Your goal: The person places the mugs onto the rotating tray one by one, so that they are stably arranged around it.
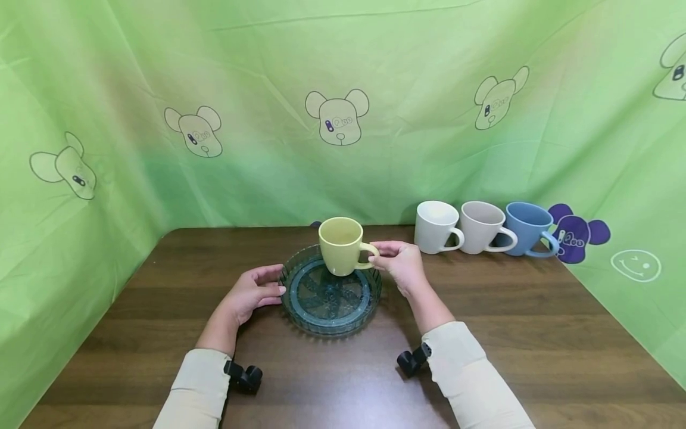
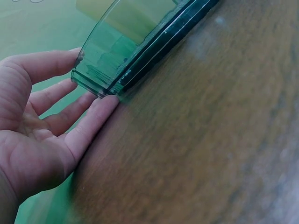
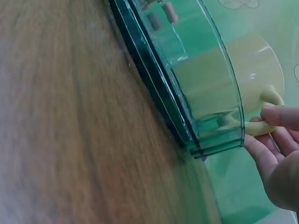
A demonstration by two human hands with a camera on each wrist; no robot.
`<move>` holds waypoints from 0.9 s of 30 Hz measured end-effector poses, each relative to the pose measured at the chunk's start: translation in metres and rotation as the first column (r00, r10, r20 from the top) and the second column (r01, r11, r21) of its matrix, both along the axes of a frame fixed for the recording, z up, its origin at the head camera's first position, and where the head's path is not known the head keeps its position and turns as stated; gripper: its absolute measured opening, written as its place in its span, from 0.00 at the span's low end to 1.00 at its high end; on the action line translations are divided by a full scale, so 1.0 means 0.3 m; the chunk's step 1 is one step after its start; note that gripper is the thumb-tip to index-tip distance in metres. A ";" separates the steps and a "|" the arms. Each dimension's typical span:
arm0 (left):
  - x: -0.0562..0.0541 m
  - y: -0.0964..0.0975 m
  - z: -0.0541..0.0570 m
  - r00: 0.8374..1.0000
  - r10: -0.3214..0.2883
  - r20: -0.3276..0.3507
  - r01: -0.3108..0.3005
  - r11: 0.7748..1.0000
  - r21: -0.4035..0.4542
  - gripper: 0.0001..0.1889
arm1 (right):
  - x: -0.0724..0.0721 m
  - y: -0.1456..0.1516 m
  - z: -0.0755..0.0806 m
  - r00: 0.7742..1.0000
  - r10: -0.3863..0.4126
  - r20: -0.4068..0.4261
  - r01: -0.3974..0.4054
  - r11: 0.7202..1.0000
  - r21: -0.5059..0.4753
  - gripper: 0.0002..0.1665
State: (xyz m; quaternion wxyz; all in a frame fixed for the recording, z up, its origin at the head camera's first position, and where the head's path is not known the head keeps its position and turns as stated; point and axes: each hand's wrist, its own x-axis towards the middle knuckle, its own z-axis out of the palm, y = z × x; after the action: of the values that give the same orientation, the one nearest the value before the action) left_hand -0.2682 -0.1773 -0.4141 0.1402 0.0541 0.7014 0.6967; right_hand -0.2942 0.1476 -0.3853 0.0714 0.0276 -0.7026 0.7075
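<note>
A yellow mug [image 1: 337, 250] stands upright at the back part of a clear blue-green round tray [image 1: 370, 313] with a raised ribbed wall. My right hand [image 1: 399, 265] pinches the mug's handle between thumb and fingers, beside the tray's right rim. Through the clear wall, the right wrist view shows the mug's lower part inside the tray. My left hand [image 1: 252, 295] touches the tray's left side with fingers extended. In the left wrist view, its fingertips [image 2: 110, 100] meet the outer wall, the lowest one close to the tabletop.
At the back right of the brown wooden table [image 1: 536, 333] stand a white mug [image 1: 431, 229], a pale grey mug [image 1: 477, 229] and a blue mug [image 1: 522, 229], side by side. A green printed curtain [image 1: 257, 149] hangs behind. Each wrist wears a small black camera.
</note>
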 end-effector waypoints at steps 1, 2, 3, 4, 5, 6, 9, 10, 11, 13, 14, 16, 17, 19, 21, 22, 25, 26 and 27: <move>0.001 0.000 0.000 1.000 0.002 0.003 -0.002 1.000 0.001 0.32 | -0.001 0.002 -0.001 1.000 -0.004 -0.001 0.004 1.000 0.013 0.23; 0.001 0.001 0.000 1.000 0.002 0.004 -0.002 1.000 0.000 0.32 | -0.001 0.004 -0.002 1.000 -0.010 -0.002 0.010 1.000 0.023 0.22; 0.001 0.001 0.001 1.000 0.001 0.004 -0.001 1.000 0.001 0.32 | -0.002 0.006 -0.002 1.000 -0.018 -0.005 0.018 0.999 0.032 0.22; 0.001 0.001 0.002 1.000 0.000 0.003 0.000 1.000 0.001 0.32 | -0.003 0.008 -0.002 1.000 -0.023 -0.010 0.023 0.999 0.039 0.22; 0.001 0.001 0.002 1.000 0.001 0.003 -0.001 1.000 0.002 0.32 | -0.004 0.010 -0.003 1.000 -0.025 -0.018 0.026 0.999 0.042 0.22; 0.001 0.001 0.003 1.000 0.000 0.002 0.000 1.000 0.003 0.32 | -0.006 0.011 -0.004 0.999 -0.026 -0.026 0.028 0.999 0.042 0.22; 0.000 0.001 0.007 1.000 -0.002 0.001 0.002 1.000 0.004 0.33 | -0.011 0.016 -0.007 0.998 -0.019 -0.059 0.020 1.000 0.021 0.22; 0.000 0.001 0.007 1.000 -0.002 0.003 0.002 1.000 0.003 0.33 | -0.013 0.017 -0.009 0.998 -0.016 -0.068 0.017 1.000 0.013 0.22; 0.001 0.002 0.007 1.000 -0.002 0.006 0.002 1.000 0.004 0.33 | -0.014 0.019 -0.011 0.997 -0.012 -0.076 0.012 1.000 0.003 0.22; 0.003 0.003 0.009 1.000 -0.005 0.007 0.005 1.000 0.005 0.33 | -0.016 0.021 -0.015 0.996 -0.010 -0.089 0.009 1.000 -0.011 0.20; 0.003 0.003 0.009 1.000 -0.003 0.011 0.003 1.000 0.007 0.33 | -0.017 0.021 -0.015 0.995 -0.012 -0.096 0.011 1.000 -0.006 0.20; 0.004 0.003 0.009 1.000 -0.002 0.013 0.002 1.000 0.010 0.33 | -0.017 0.021 -0.015 0.994 -0.009 -0.106 0.010 1.000 0.014 0.20; 0.004 0.003 0.009 1.000 -0.003 0.011 0.003 1.000 0.011 0.33 | -0.016 0.021 -0.014 0.994 -0.005 -0.110 0.008 1.000 0.024 0.20; 0.005 0.001 0.008 1.000 0.000 0.010 0.000 1.000 0.010 0.33 | -0.016 0.023 -0.012 0.993 0.002 -0.114 0.003 0.999 0.047 0.20; 0.006 -0.001 0.008 1.000 -0.002 0.009 0.002 1.000 0.011 0.34 | -0.014 0.028 -0.007 0.993 0.015 -0.120 -0.006 0.997 0.073 0.21; 0.006 -0.002 0.009 1.000 -0.004 0.009 0.004 1.000 0.013 0.35 | -0.013 0.032 -0.005 0.992 0.018 -0.123 -0.008 0.996 0.086 0.21; 0.007 -0.003 0.010 1.000 -0.017 0.003 0.017 1.000 0.019 0.37 | -0.009 0.049 0.003 0.990 0.029 -0.140 -0.011 0.991 0.131 0.21; 0.008 -0.002 0.010 1.000 -0.019 0.002 0.019 1.000 0.021 0.38 | -0.008 0.055 0.006 0.989 0.033 -0.145 -0.011 0.989 0.148 0.22; 0.008 -0.001 0.011 1.000 -0.023 0.000 0.023 1.000 0.021 0.38 | -0.007 0.061 0.009 0.988 0.037 -0.147 -0.013 0.987 0.161 0.22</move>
State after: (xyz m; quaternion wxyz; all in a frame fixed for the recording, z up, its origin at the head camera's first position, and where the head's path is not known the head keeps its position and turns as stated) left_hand -0.2657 -0.1775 -0.4107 0.1481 0.0635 0.6932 0.7025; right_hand -0.2963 0.1660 -0.3825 0.1127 0.0949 -0.7492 0.6457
